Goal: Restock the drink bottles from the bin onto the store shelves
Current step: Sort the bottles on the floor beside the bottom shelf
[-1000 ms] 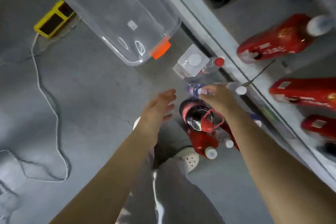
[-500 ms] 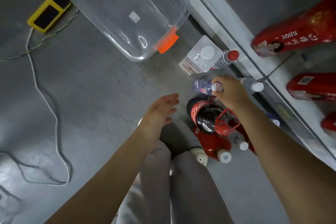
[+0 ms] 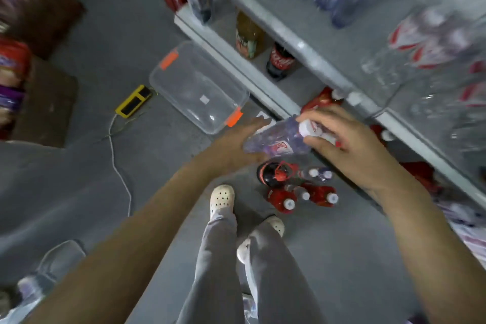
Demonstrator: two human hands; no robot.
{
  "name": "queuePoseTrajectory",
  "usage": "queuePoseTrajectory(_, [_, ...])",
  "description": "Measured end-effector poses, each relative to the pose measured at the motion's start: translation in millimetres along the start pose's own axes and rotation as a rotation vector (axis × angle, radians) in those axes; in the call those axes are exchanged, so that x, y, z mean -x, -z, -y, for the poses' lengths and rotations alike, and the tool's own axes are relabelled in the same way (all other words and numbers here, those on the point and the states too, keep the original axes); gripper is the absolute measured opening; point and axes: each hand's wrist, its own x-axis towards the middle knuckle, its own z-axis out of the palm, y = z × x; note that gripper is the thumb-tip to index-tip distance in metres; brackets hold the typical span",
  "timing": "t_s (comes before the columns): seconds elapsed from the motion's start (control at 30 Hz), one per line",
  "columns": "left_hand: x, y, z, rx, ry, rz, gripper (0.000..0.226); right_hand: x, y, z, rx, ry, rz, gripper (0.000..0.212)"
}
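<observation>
My right hand [image 3: 349, 139] grips the white-cap end of a clear purple bottle [image 3: 273, 141]. It lies on its side in the middle of the frame, and my left hand [image 3: 236, 142] touches its bottom. Below it, a dark cola bottle [image 3: 271, 175] and red bottles [image 3: 282, 197] stand on the floor. The clear bin [image 3: 189, 81] with orange clips sits by the grey shelves [image 3: 299, 46].

Single view: a wide-angle camera on the person's head, facing steeply down. The forearms [image 3: 147, 218] reach out close beneath it; the grey floor [image 3: 79, 179] lies far below, and the store shelves [image 3: 294, 42] rise along the right edge.
</observation>
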Motion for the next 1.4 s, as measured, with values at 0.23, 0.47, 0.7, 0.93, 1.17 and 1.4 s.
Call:
queuePoseTrajectory(0.23, [104,31,-124,0.223,-0.086,-0.013,0.061,61,59,145,-0.644,-0.055,-0.365,0.033])
queuePoseTrajectory(0.47, [182,65,-169,0.396,-0.168,-0.063,0.029,89,37,224,-0.811,-0.177,-0.398,0.057])
queuePoseTrajectory(0.7, [227,132,-163,0.456,-0.176,0.088,0.026,76,4,290,-0.957,-0.143,-0.492,0.033])
queuePoseTrajectory(0.93, [225,164,-150,0.47,-0.174,0.144,0.04,61,-20,307,-1.045,-0.177,-0.563,0.041])
queuePoseTrajectory(1.17, [187,171,-153,0.465,-0.147,0.184,0.042,41,-14,286,-1.122,-0.247,-0.535,0.051])
queuePoseTrajectory(1.4, [136,170,-157,0.467,-0.044,0.187,0.039,1,-2,247,-1.187,-0.341,-0.507,0.06])
